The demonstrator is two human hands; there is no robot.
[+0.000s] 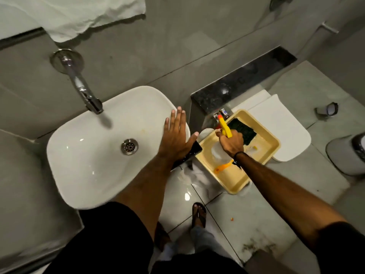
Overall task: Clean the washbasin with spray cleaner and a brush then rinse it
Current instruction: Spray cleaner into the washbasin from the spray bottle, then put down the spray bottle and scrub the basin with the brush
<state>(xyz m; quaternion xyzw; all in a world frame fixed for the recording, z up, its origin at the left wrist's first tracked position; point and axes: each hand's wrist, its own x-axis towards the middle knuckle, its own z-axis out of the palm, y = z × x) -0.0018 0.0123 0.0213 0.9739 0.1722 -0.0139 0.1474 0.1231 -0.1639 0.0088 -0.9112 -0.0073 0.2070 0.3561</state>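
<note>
Two risks noted: spray bottle point(223, 149), clasped by right hand point(231, 143) at centre right, could tip yellow tray point(233, 180); left hand point(175, 135) spread, empty, over washbasin point(83, 147) rim.

We count one basin point(94, 155) with one drain point(129, 146) and one tap point(83, 89) above it. We see two hands: the left point(174, 137) spread flat, fingers apart, at the basin's right rim, the right point(231, 142) wrapped around one spray bottle point(224, 126). One tray point(235, 180) holds one dark scrub pad point(242, 129) and one orange-handled brush point(222, 168). One white towel point(75, 14) hangs above. One sandalled foot point(199, 215) shows clearly on the floor.
</note>
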